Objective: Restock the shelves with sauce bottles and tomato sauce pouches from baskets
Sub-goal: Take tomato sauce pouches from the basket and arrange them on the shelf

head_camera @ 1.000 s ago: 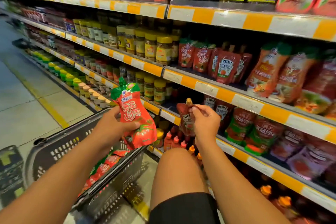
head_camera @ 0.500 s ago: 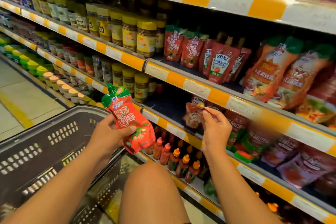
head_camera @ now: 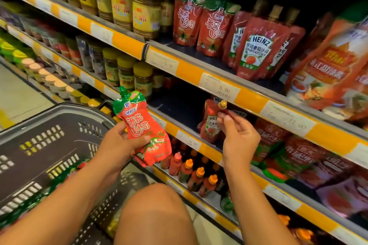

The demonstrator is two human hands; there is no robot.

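Looks like we're mid-restock: the right hand (head_camera: pixel 238 137) is pinching a Heinz pouch (head_camera: pixel 210 123) by its cap at the middle shelf (head_camera: pixel 201 103), the left hand (head_camera: pixel 121 141) is gripping a green-topped pouch (head_camera: pixel 142 125) over the basket (head_camera: pixel 59 117), so next it's probably standing the Heinz one upright.

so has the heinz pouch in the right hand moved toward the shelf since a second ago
Yes. The Heinz pouch, pinched at its cap by the right hand, was out in front of the orange shelf edge; now it sits further in, under the upper shelf strip.
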